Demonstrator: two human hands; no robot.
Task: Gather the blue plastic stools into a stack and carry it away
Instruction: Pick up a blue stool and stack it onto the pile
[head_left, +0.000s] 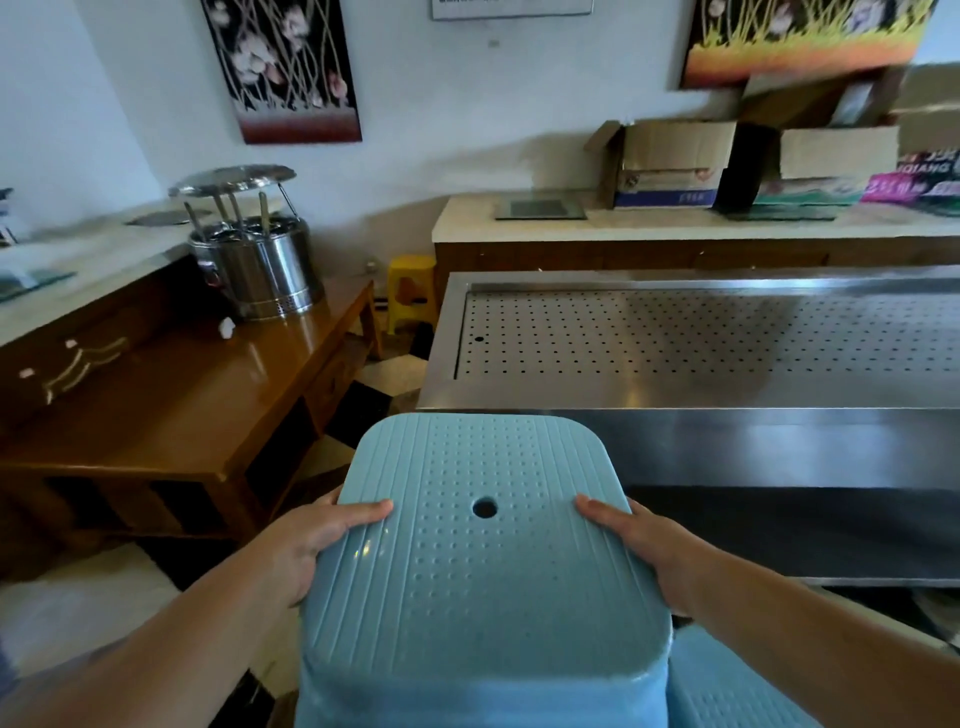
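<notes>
A light blue plastic stool fills the lower middle of the head view, its dimpled seat with a round centre hole facing up. My left hand grips the seat's left edge, thumb on top. On the opposite edge my right hand holds it the same way. The seat of a second blue stool shows at the bottom right, just beside the held one. Whether more stools are nested under the held one is hidden.
A steel counter with a perforated top stands straight ahead. A brown wooden table with a steel utensil pot is at the left. A yellow stool sits by the wall. Cardboard boxes rest on the back counter.
</notes>
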